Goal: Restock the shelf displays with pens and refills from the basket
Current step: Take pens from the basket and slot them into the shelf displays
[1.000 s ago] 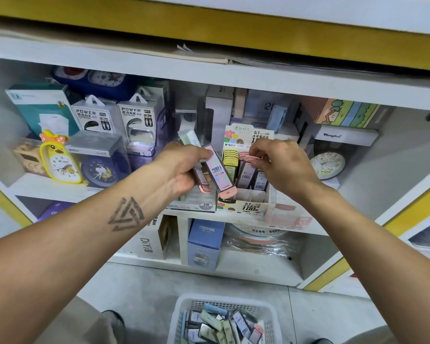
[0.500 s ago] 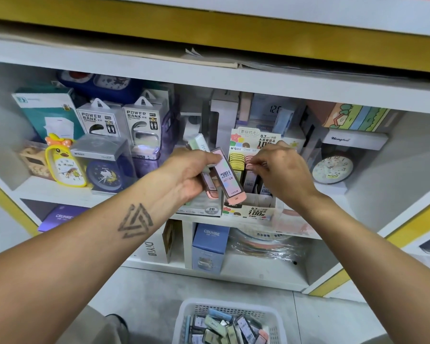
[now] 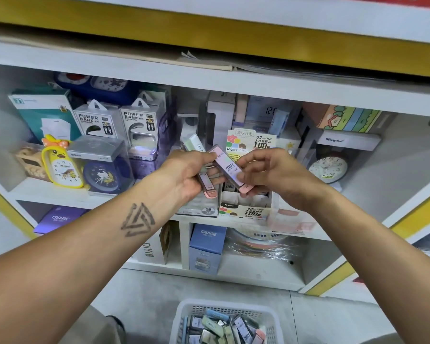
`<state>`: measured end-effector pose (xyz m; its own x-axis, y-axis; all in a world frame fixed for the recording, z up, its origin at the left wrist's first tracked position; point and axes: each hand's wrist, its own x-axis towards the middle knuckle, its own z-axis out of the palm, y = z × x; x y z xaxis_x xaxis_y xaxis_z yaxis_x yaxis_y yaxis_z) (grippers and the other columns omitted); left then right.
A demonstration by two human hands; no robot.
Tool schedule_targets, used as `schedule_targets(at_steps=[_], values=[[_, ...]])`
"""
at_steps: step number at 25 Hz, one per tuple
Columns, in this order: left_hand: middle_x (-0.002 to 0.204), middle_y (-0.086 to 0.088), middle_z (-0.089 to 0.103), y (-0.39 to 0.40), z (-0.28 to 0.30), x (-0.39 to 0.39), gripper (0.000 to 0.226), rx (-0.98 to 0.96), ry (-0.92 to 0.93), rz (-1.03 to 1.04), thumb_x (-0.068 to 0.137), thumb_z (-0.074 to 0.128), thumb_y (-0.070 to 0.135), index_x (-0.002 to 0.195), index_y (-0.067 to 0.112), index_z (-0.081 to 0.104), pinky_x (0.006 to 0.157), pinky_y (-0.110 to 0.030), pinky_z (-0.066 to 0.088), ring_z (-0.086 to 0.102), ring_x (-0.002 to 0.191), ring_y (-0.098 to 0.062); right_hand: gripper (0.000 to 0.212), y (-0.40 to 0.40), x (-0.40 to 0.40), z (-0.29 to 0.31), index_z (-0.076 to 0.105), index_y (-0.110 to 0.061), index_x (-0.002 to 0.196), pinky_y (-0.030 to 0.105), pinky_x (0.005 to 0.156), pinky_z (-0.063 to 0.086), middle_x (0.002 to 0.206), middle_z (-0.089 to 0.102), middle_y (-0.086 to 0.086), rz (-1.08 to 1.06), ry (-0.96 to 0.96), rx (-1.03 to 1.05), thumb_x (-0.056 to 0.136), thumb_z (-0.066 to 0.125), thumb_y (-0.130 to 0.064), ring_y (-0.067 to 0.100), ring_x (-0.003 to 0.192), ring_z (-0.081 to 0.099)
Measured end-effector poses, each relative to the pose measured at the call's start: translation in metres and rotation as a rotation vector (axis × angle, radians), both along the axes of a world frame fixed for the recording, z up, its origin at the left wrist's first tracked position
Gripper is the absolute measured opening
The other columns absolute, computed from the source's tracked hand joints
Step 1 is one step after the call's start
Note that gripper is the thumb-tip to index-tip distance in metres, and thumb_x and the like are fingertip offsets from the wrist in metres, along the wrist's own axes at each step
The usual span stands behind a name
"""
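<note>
My left hand (image 3: 184, 176) grips a small bunch of lead refill cases in front of the shelf: a green one (image 3: 196, 143) sticks up and a pink-ended one (image 3: 208, 186) points down. My right hand (image 3: 271, 175) pinches the lower end of a pink refill case (image 3: 230, 170) that still lies against my left thumb. Just behind both hands stands the cardboard display box (image 3: 243, 211) for 0.7 HB leads, with cases standing in it. A white basket (image 3: 181, 319) with several refill cases sits on the floor below.
Power bank boxes (image 3: 97, 120), a yellow duck clock (image 3: 62, 167) and a dark blue clock (image 3: 102, 177) fill the shelf's left. A 2B refill box (image 3: 199, 207) stands left of the display. A round clock (image 3: 329, 168) is at right. A blue CRUHRE box (image 3: 206, 247) stands on the shelf below.
My right hand has left the display box and moved left to take hold of the pink case held by my left hand. The view has shifted slightly down.
</note>
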<state>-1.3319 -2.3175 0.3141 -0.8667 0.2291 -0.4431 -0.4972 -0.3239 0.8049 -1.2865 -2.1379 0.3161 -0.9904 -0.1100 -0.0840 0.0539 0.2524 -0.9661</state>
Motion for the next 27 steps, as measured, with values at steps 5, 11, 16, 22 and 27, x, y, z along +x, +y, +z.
schedule_targets(at_steps=[5,11,16,22,27], values=[[0.077,-0.013,0.057,-0.007,-0.003,0.0,0.007,-0.051,-0.032,0.031,0.095,0.057,-0.002,0.099,0.003,0.059,0.048,-0.031,0.058,0.062,0.046,-0.019,0.02,0.029,-0.002,0.011,0.077,-0.026,0.103,0.013,0.071,0.051,0.093,0.072,-0.016,-0.216,0.271,0.375,0.096,0.064,-0.012,-0.004,0.083,0.065],[0.066,-0.006,0.058,-0.005,-0.002,0.006,0.007,-0.036,-0.046,-0.188,0.094,0.059,0.004,0.1,0.007,0.062,0.04,-0.015,0.04,0.047,0.045,-0.01,0.026,0.029,-0.005,0.005,0.071,-0.023,0.11,0.027,0.072,0.045,0.087,0.065,-0.007,-0.168,0.518,0.868,0.086,0.078,-0.027,0.012,0.08,0.057],[0.068,-0.008,0.061,-0.006,0.001,0.006,0.015,0.004,-0.054,-0.263,0.089,0.054,0.005,0.099,0.004,0.065,0.04,-0.016,0.038,0.047,0.048,-0.012,0.011,0.021,-0.012,0.003,0.074,-0.011,0.093,0.031,0.073,0.047,0.079,0.067,-0.004,-0.051,0.759,0.953,0.084,0.077,-0.015,0.02,0.082,0.06],[0.081,-0.015,0.071,-0.01,0.001,0.006,0.02,0.043,-0.044,-0.319,0.095,0.054,0.004,0.113,0.002,0.061,0.043,-0.017,0.042,0.056,0.051,-0.014,0.008,0.015,-0.016,-0.017,0.067,-0.011,0.1,0.041,0.073,0.052,0.092,0.069,0.004,-0.006,0.693,1.04,0.091,0.069,-0.012,0.026,0.086,0.063],[0.099,-0.02,0.074,-0.009,0.0,0.007,0.024,0.015,0.011,-0.399,0.094,0.057,0.001,0.119,0.001,0.06,0.045,-0.019,0.043,0.06,0.051,-0.016,0.013,0.006,-0.017,-0.008,0.077,-0.013,0.099,0.036,0.079,0.053,0.096,0.073,0.002,-0.177,0.579,0.727,0.095,0.065,-0.018,0.023,0.09,0.065]])
